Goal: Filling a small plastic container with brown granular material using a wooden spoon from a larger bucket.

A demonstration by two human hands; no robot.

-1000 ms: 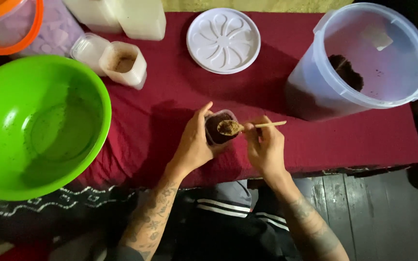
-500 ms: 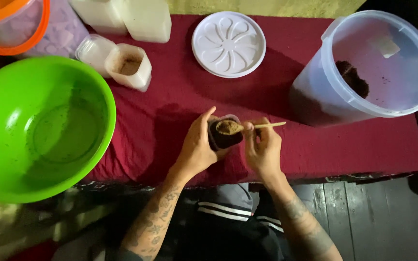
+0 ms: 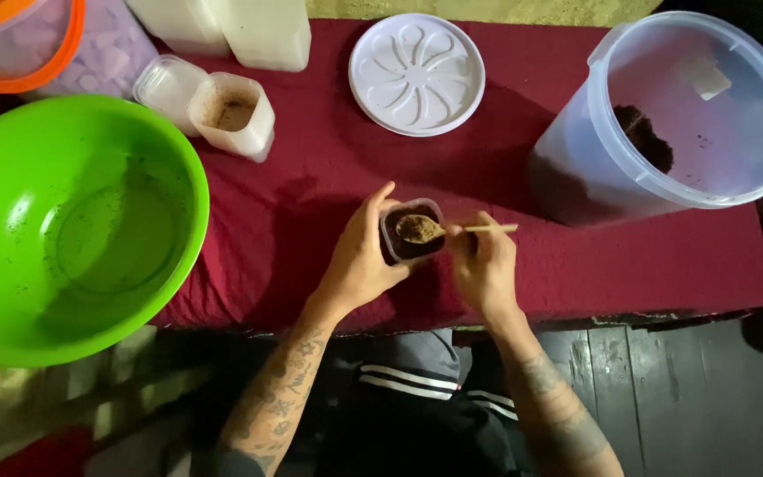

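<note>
Little has changed since the earlier frames: both hands stay at the small cup, and the spoon remains over its mouth; only the view has drifted slightly, so the things sit a little differently in the picture.

The left hand [image 3: 359,261] is curled around the small dark cup [image 3: 410,231], thumb up along its far side and fingers wrapped at its near side, holding it upright on the table [image 3: 311,185], which is covered with a dark red cloth, near its front edge. The right hand [image 3: 485,265] is pinched on the thin handle of a wooden spoon [image 3: 452,229], whose bowl, heaped with brown powder, lies level over the cup's opening. Both forearms reach up from the bottom of the view, wrists bent inward toward the cup.

A big green bowl [image 3: 64,221] sits to the left, a white round lid [image 3: 417,73] beyond the cup, and a large clear bucket [image 3: 691,106] holding some dark material stands to the right. A small square tub [image 3: 233,113] with brown powder rests by the bowl.
</note>
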